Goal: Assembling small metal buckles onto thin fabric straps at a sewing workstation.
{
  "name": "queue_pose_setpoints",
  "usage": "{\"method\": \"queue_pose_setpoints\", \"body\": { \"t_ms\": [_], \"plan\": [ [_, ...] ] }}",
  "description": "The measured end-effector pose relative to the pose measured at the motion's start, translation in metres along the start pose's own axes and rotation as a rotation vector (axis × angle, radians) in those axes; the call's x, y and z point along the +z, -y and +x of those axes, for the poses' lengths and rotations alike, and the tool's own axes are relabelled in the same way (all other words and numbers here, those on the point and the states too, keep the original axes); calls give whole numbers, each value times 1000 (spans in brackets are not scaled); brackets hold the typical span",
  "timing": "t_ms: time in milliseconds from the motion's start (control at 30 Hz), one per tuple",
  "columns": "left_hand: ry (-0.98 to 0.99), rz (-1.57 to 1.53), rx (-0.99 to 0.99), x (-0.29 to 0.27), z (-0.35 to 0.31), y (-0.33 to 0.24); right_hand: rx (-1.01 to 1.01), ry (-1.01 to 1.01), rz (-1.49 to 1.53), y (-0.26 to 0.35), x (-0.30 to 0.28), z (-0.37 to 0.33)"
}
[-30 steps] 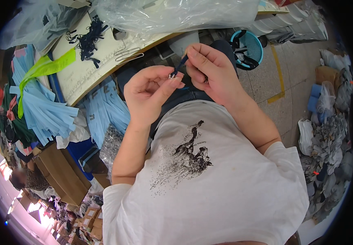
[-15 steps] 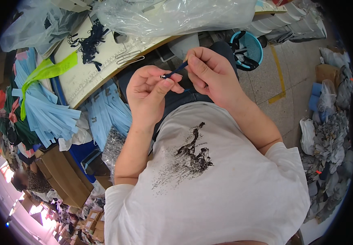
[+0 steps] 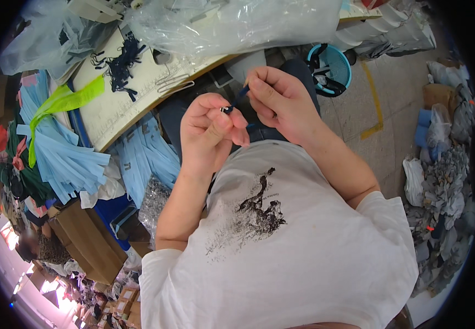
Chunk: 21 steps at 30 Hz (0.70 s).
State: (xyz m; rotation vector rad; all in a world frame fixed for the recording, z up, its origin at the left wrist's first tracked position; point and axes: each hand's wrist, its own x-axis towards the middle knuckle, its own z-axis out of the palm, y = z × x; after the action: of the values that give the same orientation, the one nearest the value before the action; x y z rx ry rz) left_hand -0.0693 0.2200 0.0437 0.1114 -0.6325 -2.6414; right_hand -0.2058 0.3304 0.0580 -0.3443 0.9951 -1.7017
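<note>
Between my two hands runs a short navy cord [image 3: 240,95] with a small, dark and shiny end piece [image 3: 226,109]. My left hand [image 3: 207,131] has its thumb and forefinger at that end piece, the other fingers loosely curled. The cord's other end is pinched by my right hand [image 3: 281,101], slightly higher and to the right. Both hands are above my lap, just off the table's edge. On the white table [image 3: 99,118], to the far left of my hands, lies a tangled pile of navy looped cords [image 3: 121,66].
A bent wire piece [image 3: 175,83] rests by the table edge. Clear plastic [image 3: 232,27] covers the far side. Light blue strips [image 3: 64,164] and a lime strip [image 3: 56,104] drape at left. Right of me stand a blue basket [image 3: 349,68] and a heap of grey pieces [image 3: 443,203].
My left hand has moved right and slightly down, closer to the right hand. The cord now slants more steeply, and less of it shows between my hands.
</note>
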Motion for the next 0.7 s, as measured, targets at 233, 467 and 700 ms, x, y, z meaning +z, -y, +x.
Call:
{"method": "queue_pose_setpoints", "body": {
  "t_ms": [233,467,700],
  "plan": [
    [-183,1142,101,54,95,-72,251,-25,188,-9,-14,1],
    [-97,767,736,61,41,-127,370,-3,105,-21,-30,-13],
    [713,1047,1063,161,-28,-115,458,137,33,-48,-25,0]
  ]
}}
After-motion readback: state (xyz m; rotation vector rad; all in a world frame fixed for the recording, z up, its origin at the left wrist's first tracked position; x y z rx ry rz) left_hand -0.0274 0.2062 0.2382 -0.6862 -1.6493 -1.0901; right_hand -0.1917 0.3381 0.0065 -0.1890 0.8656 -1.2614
